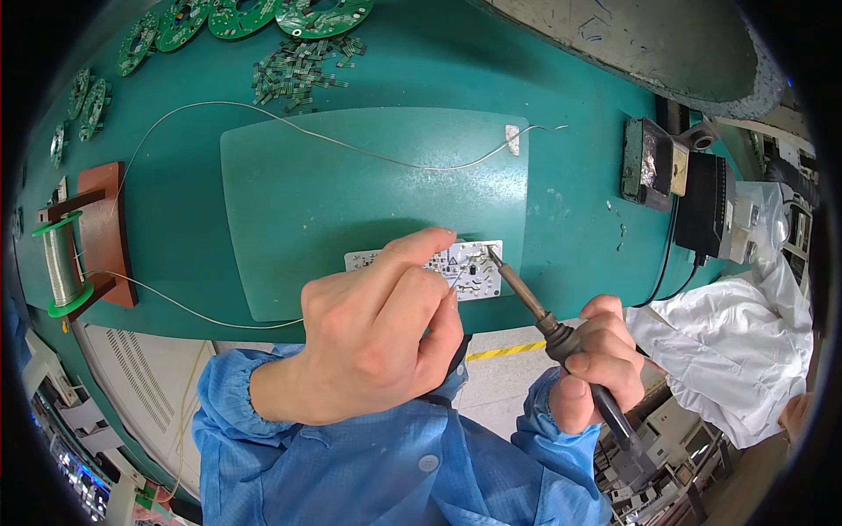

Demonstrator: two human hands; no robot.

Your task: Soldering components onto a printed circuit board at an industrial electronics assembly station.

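My right hand (596, 364) is closed round the dark handle of a soldering iron (526, 294). The iron's tip meets the upper right corner of a white circuit board (478, 285) at the front of the mat. Over the board's left part, my left hand (377, 329) is closed with its fingers pinched. A thin solder wire (210, 323) runs into this hand from the left, and a short end shows beyond the fingers above the board. My left hand hides much of the board.
A solder spool (61, 263) sits on a brown stand (118, 228) at the left. A loose wire (351, 151) arcs across the pad (289, 202). Round green boards (324, 17) and small strips (298, 74) lie far left. An iron holder (645, 167) and white cloth (728, 333) are right.
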